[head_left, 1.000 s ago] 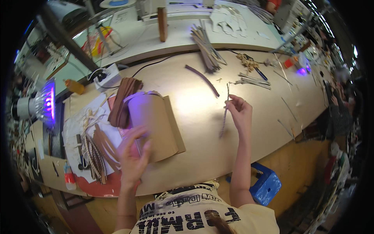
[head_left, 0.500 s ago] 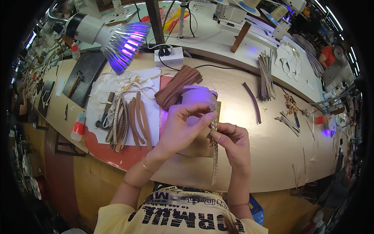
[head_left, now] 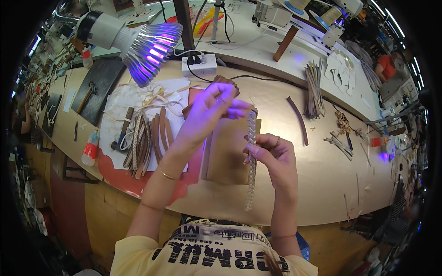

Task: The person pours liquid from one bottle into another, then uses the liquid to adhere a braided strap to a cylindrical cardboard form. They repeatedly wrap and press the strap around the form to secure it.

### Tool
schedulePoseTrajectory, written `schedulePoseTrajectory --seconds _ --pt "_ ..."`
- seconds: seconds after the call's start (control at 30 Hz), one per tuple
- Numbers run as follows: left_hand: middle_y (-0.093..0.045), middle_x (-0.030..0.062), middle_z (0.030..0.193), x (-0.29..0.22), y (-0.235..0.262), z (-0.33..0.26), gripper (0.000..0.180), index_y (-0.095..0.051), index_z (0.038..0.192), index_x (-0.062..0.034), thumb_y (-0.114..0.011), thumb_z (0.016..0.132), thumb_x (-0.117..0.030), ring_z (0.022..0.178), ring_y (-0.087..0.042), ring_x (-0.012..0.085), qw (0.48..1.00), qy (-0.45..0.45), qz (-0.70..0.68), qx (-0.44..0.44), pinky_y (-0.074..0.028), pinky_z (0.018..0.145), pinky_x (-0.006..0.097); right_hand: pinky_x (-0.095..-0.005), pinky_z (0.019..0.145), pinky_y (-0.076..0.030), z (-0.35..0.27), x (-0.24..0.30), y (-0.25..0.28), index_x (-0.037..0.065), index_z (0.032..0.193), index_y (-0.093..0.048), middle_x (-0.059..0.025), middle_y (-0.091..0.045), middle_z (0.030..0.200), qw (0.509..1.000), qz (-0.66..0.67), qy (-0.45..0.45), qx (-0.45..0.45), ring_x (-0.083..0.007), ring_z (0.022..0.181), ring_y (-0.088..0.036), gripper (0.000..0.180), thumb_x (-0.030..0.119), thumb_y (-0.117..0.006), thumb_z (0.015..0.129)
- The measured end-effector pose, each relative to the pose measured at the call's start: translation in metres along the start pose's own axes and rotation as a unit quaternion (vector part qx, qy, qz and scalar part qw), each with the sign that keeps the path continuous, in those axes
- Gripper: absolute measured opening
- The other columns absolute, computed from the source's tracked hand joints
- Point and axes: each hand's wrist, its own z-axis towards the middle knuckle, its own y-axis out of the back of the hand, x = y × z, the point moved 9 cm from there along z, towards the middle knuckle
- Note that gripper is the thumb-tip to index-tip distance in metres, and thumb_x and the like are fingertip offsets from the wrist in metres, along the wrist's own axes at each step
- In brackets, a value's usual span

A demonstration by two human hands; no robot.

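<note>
My right hand point(head_left: 272, 158) pinches a pale braided strap point(head_left: 251, 181) between thumb and fingers. The strap hangs down over the bench's near part, its upper end near the fingertips of my left hand point(head_left: 212, 108). That left hand is raised, its fingers stretched out and slightly blurred under purple light, and it appears to hold nothing. A flat brown panel point(head_left: 228, 156) lies beneath my hands. Behind my left hand a stack of brown leather strips point(head_left: 225, 82) is mostly covered. To the left, a bunch of braided straps point(head_left: 134, 142) lies beside flat brown strips point(head_left: 162, 131).
A lamp point(head_left: 152, 53) with purple light hangs at upper left, near a white power strip point(head_left: 199, 65). A red-and-white bottle point(head_left: 90, 148) and a hammer point(head_left: 86, 99) lie left. Thin strips point(head_left: 314, 92) and a dark curved strip point(head_left: 297, 120) are at right.
My left hand has let go of the strap's top and moved up and left, fingers spreading. My right hand still pinches the strap, which has shifted slightly. More of the brown panel shows.
</note>
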Motion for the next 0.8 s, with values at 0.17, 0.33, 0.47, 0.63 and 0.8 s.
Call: schedulePoseTrajectory --seconds 0.17,0.33,0.47,0.63,0.8 --pt "-0.073 0.0102 0.098 -0.003 -0.015 0.008 0.037 -0.055 0.124 0.0011 -0.067 0.095 -0.019 0.086 -0.069 0.0125 0.989 0.033 0.115 0.092 -0.051 0.069 0.023 -0.029 0.068 -0.058 0.013 -0.001 -0.002 -0.007 0.106 -0.068 -0.011 -0.071 0.088 1.0 -0.017 -0.015 -0.005 -0.0155 0.075 -0.069 0.022 0.006 -0.07 0.088" --pt "-0.072 0.0038 0.082 -0.007 0.025 0.046 0.035 -0.059 0.125 0.0011 -0.064 0.098 -0.022 0.075 -0.065 0.0064 0.991 -0.058 -0.048 -0.108 -0.046 0.06 0.019 -0.0286 0.07 -0.06 0.035 -0.001 0.001 -0.006 0.105 -0.068 -0.0109 -0.072 0.09 0.999 -0.043 -0.007 0.029 -0.0147 0.078 -0.07 0.021 0.009 -0.07 0.09" --pt "-0.07 0.0072 0.088 -0.013 0.084 0.046 0.039 -0.058 0.127 0.0031 -0.052 0.104 -0.028 0.074 -0.065 0.0105 0.98 -0.054 0.118 -0.149 -0.051 0.063 0.024 -0.0305 0.074 -0.061 0.059 0.016 0.026 -0.004 0.11 -0.062 -0.0147 -0.072 0.097 0.994 0.003 0.086 -0.071 -0.0206 0.081 -0.073 0.021 0.008 -0.065 0.093" --pt "-0.069 0.0159 0.11 0.039 0.085 -0.008 0.046 -0.051 0.133 0.0044 -0.042 0.107 -0.033 0.088 -0.07 0.0185 0.994 0.02 -0.018 -0.102 -0.055 0.069 0.028 -0.0278 0.076 -0.061 0.081 0.006 0.057 0.0 0.103 -0.059 -0.0154 -0.068 0.105 0.961 0.204 0.089 -0.164 -0.0281 0.099 -0.071 0.011 0.006 -0.062 0.094" --pt "-0.064 0.0189 0.123 0.043 0.04 -0.026 0.04 -0.051 0.133 0.0035 -0.053 0.103 -0.022 0.105 -0.068 0.0223 0.997 -0.001 -0.059 -0.047 -0.058 0.082 0.033 -0.0311 0.082 -0.06 0.079 -0.021 0.064 0.0 0.099 -0.06 -0.0117 -0.066 0.1 0.943 0.244 0.079 -0.21 -0.0228 0.097 -0.068 0.01 0.008 -0.062 0.095"
